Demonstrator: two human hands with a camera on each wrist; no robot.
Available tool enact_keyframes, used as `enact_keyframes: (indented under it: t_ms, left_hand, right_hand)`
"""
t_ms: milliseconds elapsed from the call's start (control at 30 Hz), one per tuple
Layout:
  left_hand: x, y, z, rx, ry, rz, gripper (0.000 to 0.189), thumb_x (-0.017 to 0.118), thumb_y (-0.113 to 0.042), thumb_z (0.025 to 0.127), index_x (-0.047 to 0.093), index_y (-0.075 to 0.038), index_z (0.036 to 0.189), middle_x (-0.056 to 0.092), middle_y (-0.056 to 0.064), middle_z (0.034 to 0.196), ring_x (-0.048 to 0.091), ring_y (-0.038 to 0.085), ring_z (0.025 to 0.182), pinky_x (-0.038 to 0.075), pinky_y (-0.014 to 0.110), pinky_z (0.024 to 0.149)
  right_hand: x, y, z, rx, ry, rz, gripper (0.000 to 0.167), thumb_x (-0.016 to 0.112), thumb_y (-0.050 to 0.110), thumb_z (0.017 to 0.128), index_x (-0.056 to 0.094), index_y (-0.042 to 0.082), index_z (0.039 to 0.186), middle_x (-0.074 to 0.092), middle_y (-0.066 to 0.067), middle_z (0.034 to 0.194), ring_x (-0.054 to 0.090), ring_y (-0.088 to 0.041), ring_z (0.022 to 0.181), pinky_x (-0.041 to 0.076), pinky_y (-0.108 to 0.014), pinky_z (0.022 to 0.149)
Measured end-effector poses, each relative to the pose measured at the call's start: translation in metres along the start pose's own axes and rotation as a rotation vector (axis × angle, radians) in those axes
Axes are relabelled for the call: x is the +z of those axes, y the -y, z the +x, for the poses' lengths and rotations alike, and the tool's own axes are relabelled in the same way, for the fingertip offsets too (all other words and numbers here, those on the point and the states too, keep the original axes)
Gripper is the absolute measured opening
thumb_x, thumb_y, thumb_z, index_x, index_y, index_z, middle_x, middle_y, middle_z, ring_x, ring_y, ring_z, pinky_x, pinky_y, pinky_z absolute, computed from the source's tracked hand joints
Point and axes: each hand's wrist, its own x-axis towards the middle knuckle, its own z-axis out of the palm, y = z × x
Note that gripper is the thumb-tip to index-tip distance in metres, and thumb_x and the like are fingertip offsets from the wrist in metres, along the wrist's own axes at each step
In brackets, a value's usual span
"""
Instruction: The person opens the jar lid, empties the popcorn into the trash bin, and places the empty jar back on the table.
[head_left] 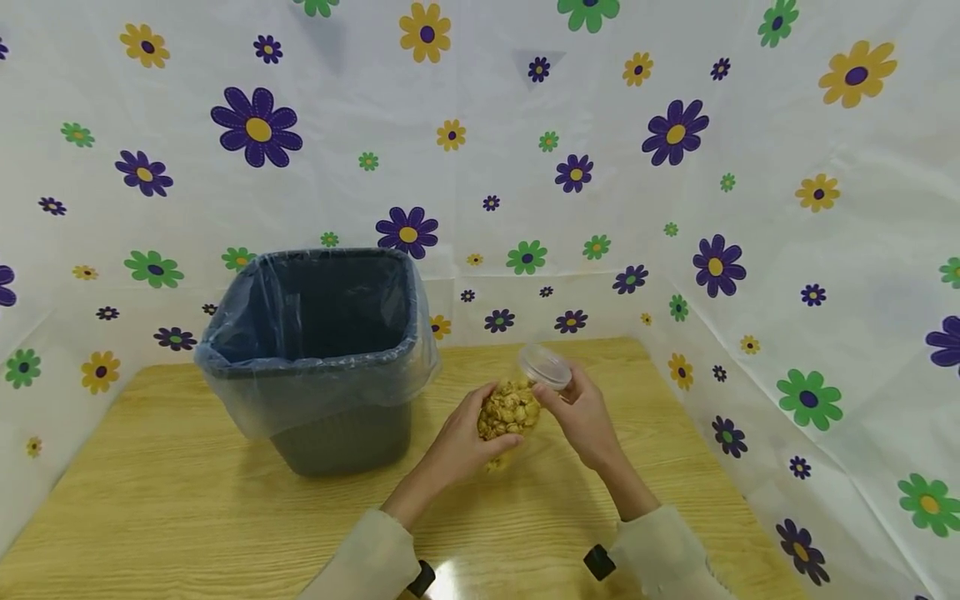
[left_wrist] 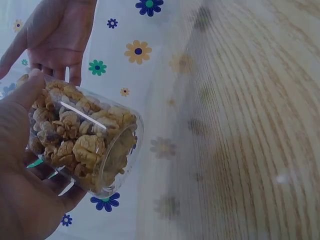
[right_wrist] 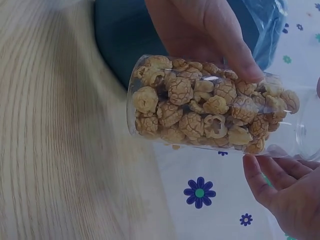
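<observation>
A clear plastic jar [right_wrist: 200,107] packed with caramel popcorn [head_left: 510,408] is held tilted above the table, its base toward the person. My left hand [head_left: 468,437] grips the jar's side, thumb on one side and fingers round the other. At the jar's mouth end, my right hand [head_left: 585,417] holds the clear round lid [head_left: 545,367] between thumb and fingers. The left wrist view shows the jar's bare base and the left hand [left_wrist: 25,175] wrapped about its body. In the right wrist view, the lid end is partly cut off by the frame edge.
Left of the hands stands a dark grey bin [head_left: 341,433] with a translucent bag liner [head_left: 322,383] folded over its rim. Wood-grain table [head_left: 187,508] lies below. A white sheet printed with flowers [head_left: 510,100] encloses the back and sides.
</observation>
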Motion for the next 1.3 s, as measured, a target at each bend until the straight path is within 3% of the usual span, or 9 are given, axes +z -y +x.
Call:
enact_keyframes:
  t_ms: [433, 667, 1000, 1300]
  left_hand:
    - [-0.012, -0.004, -0.019, 0.012, 0.019, -0.004, 0.086, 0.076, -0.046, 0.094, 0.033, -0.009, 0.159, 0.048, 0.015, 0.151, 0.054, 0.033, 0.13, 0.049, 0.056, 0.102]
    - [-0.018, -0.012, -0.029, 0.009, 0.03, -0.005, 0.089, 0.076, -0.047, 0.093, 0.031, -0.01, 0.16, 0.048, 0.014, 0.15, 0.054, 0.032, 0.129, 0.049, 0.055, 0.101]
    - [-0.022, -0.019, -0.039, 0.006, 0.012, 0.041, 0.093, 0.079, -0.051, 0.09, 0.033, -0.009, 0.159, 0.049, 0.012, 0.151, 0.055, 0.03, 0.129, 0.049, 0.056, 0.102]
    - [-0.033, -0.025, -0.043, 0.043, -0.03, 0.069, 0.09, 0.086, -0.041, 0.086, 0.039, -0.008, 0.156, 0.053, 0.012, 0.147, 0.057, 0.03, 0.127, 0.05, 0.054, 0.101]
  right_hand:
    - [0.013, 0.014, -0.013, 0.01, 0.019, 0.038, 0.053, 0.065, 0.015, 0.103, 0.044, 0.002, 0.151, 0.057, -0.024, 0.14, 0.058, -0.046, 0.126, 0.056, -0.03, 0.093]
    - [0.018, 0.022, -0.019, -0.001, 0.037, 0.052, 0.055, 0.064, 0.015, 0.104, 0.041, 0.003, 0.153, 0.055, -0.023, 0.142, 0.061, -0.037, 0.124, 0.056, -0.031, 0.095]
    - [0.024, 0.033, -0.029, 0.043, 0.023, 0.07, 0.058, 0.066, 0.015, 0.103, 0.041, 0.003, 0.153, 0.054, -0.024, 0.144, 0.061, -0.035, 0.125, 0.055, -0.032, 0.096]
    - [0.016, 0.036, -0.029, 0.002, 0.126, 0.096, 0.064, 0.066, 0.01, 0.101, 0.034, 0.002, 0.157, 0.047, -0.027, 0.149, 0.054, -0.042, 0.132, 0.053, -0.031, 0.098]
